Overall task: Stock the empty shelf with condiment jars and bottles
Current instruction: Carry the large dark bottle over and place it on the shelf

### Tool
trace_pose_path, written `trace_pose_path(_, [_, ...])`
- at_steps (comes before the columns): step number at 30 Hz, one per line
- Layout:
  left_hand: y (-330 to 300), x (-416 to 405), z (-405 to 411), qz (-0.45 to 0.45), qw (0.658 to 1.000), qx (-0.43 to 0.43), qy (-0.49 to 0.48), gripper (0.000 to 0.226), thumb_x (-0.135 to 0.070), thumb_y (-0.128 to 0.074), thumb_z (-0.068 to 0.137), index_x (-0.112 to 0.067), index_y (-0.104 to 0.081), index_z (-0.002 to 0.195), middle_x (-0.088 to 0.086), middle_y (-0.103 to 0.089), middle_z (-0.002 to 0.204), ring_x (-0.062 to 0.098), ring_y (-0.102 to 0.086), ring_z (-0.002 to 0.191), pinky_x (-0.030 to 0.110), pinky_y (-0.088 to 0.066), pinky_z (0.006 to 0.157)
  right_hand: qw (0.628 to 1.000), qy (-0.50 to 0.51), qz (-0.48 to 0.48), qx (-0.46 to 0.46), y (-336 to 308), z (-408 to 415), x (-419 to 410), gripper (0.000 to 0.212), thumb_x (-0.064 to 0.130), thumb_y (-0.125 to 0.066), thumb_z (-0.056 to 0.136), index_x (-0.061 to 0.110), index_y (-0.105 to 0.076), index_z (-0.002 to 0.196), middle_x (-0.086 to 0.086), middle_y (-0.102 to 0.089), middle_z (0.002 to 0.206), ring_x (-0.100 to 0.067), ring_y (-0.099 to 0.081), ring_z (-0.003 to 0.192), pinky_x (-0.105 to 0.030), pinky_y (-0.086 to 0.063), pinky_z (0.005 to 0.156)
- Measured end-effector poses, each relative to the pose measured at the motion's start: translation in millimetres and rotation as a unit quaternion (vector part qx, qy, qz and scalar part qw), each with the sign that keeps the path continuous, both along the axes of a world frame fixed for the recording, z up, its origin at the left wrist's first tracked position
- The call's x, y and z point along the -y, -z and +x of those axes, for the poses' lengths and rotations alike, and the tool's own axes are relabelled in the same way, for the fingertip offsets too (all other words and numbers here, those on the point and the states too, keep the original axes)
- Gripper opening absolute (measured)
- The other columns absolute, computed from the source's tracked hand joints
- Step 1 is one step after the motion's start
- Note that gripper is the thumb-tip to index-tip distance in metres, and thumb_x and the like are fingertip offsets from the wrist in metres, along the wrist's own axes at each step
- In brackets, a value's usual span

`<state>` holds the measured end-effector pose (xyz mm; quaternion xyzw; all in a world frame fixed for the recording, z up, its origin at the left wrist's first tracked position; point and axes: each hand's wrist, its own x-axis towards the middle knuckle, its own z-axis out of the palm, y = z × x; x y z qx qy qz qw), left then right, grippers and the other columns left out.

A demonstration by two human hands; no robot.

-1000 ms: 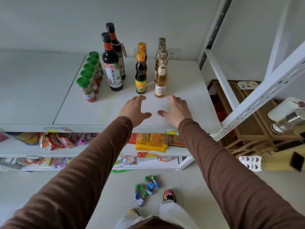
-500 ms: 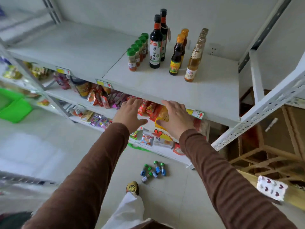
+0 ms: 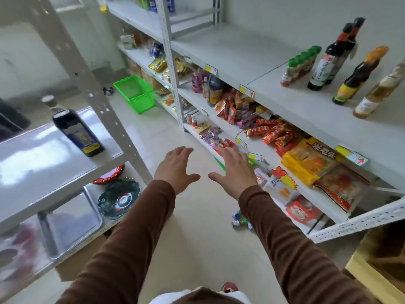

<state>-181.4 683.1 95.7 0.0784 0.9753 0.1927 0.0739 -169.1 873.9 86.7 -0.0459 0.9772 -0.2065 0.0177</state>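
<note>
Bottles (image 3: 322,69) on the shelf (image 3: 295,106) blur; rightmost one is cut off.

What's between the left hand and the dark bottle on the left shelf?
In the head view, only a grey shelf post crosses between the left hand and the dark bottle.

At the right of the frame, the white shelf (image 3: 317,102) carries upright rows: green-capped spice jars (image 3: 299,66), two dark soy bottles (image 3: 333,58), orange-capped dark bottles (image 3: 359,77) and pale amber bottles (image 3: 379,93). Lower centre, small bottles (image 3: 241,220) lie on the floor.
</note>
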Motion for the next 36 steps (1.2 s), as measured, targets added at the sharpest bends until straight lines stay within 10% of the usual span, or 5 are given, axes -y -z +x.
trace_pose_path(16, [-16.4,314.2,104.7,0.022,0.987,-0.031,-0.159,0.079,-0.04,-0.073,0.084,-0.023,-0.034,0.15,0.001,-0.037,0.152,0.024,-0.037,0.137,0.041,-0.033,0.114,0.986,-0.14,-0.092,-0.01,-11.0,35.9,308.1,0.072,0.038,-0.073,0.085,0.019,-0.039,0.145,-0.006,-0.046,0.144,-0.026,-0.041,0.132,-0.039,-0.035,0.111])
trace_pose_path(36, [17.2,378.8,-52.0,0.125,0.958,-0.001,-0.259,0.083,-0.036,-0.076,0.083,-0.018,-0.031,0.151,0.002,-0.04,0.154,0.018,-0.039,0.139,0.031,-0.03,0.115,0.902,-0.128,-0.372,0.176,65.0,-197.0,421.0,0.112,0.05,-0.085,0.062,0.03,-0.023,0.153,0.002,-0.036,0.155,-0.013,-0.037,0.14,-0.046,-0.035,0.116])
